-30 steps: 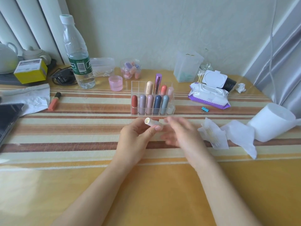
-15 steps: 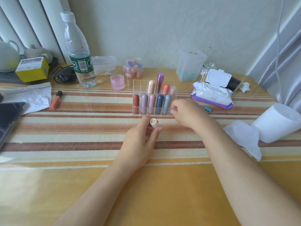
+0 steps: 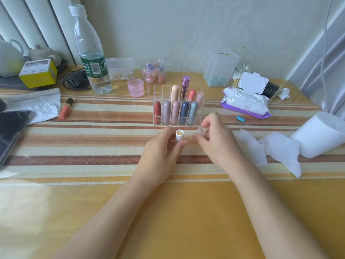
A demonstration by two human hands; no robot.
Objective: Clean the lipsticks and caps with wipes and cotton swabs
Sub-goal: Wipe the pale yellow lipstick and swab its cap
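While the left hand (image 3: 160, 156) gripped one uncapped white lipstick (image 3: 179, 135) upright between thumb and curled fingers, its pale yellow stick showing at the top, the right hand (image 3: 218, 144) pinched one translucent cap (image 3: 202, 130) at the tube's 3 o'clock, near it but apart. Both hands hovered over the striped part of the table (image 3: 186, 212).

At 12 o'clock from the hands stood one clear organiser (image 3: 162, 91) holding nine capped lipsticks (image 3: 175, 114): five in the front row and four behind. The right hand's knuckles overlapped the organiser's front right corner, so that compartment could not be read.

At 3 o'clock lay one flat wipe sheet (image 3: 252, 146), its near edge just beside the right wrist. Beyond it was one paper roll (image 3: 321, 133) with its loose end trailing toward the hands. One small blue clip (image 3: 240, 119) lay at 2 o'clock. Past it was one purple wipes pack (image 3: 244, 104) with its lid flipped up. That lid hid part of a jar of cotton swabs (image 3: 235, 81), too many and too small to count. One crumpled tissue (image 3: 283, 93) sat farther right.

At 10 o'clock lay one orange lip tube (image 3: 65, 108) on its side. At 11 o'clock stood one pink cup (image 3: 135, 87) and one water bottle (image 3: 91, 53), well apart from the hands.
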